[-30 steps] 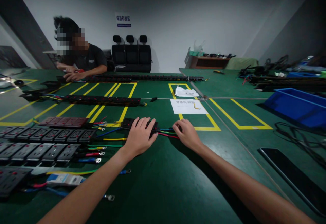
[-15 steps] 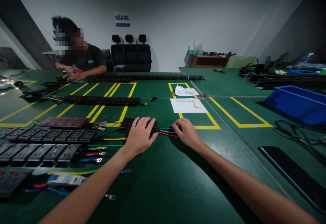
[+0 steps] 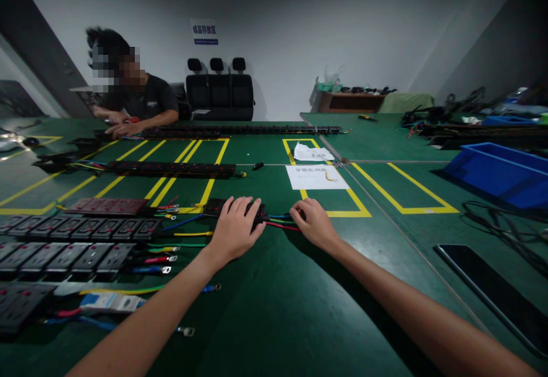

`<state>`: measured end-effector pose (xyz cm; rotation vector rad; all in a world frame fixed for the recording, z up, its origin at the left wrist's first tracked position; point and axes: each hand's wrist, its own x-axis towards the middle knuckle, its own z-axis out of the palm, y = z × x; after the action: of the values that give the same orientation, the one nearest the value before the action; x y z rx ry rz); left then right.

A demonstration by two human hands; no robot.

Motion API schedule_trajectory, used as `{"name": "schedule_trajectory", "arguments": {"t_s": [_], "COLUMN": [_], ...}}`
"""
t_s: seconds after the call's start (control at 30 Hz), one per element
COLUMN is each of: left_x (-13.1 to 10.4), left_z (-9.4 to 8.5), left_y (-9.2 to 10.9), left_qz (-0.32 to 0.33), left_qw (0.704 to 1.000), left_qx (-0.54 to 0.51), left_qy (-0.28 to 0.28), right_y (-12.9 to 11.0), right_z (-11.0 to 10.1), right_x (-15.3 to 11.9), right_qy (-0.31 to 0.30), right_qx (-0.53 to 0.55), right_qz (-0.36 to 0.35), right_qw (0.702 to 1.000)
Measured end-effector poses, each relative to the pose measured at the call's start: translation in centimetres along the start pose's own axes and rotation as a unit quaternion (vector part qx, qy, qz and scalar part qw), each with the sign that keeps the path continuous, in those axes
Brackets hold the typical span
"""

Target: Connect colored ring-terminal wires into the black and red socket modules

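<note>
My left hand (image 3: 234, 229) lies over a short black socket module (image 3: 211, 207), its fingers curved across the top and the thumb along the near right side. Blue, green and red wires (image 3: 281, 224) run from the module's right end to my right hand (image 3: 315, 224). That hand is closed in a pinch around the wires, and its fingers hide their ends. Left of the module lie rows of black socket strips (image 3: 89, 228) and a dark red socket strip (image 3: 107, 205), with coloured wires ending in ring terminals (image 3: 166, 269).
A phone (image 3: 492, 297), black cables (image 3: 509, 228) and a blue bin (image 3: 505, 174) are at the right. Beyond my hands lie paper sheets (image 3: 314, 178) and a long socket strip (image 3: 171, 169). Across the green table (image 3: 265, 320), a person (image 3: 149, 103) works at the far left.
</note>
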<state>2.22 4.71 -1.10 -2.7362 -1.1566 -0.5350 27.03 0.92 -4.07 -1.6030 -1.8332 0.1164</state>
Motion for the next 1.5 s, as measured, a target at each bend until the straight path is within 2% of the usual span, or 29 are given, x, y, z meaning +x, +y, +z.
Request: {"name": "schedule_trajectory", "arguments": {"t_s": [1.5], "left_x": [-0.03], "left_z": [0.1], "left_y": [0.02], "left_qz": [0.001], "left_qw": [1.0], "left_qx": [-0.001], "left_qy": [0.002], "right_y": [-0.02], "right_z": [-0.03], "right_x": [-0.01], "right_qy": [-0.001], "right_qx": [-0.011], "right_qz": [-0.006], "right_qw": [1.0]}}
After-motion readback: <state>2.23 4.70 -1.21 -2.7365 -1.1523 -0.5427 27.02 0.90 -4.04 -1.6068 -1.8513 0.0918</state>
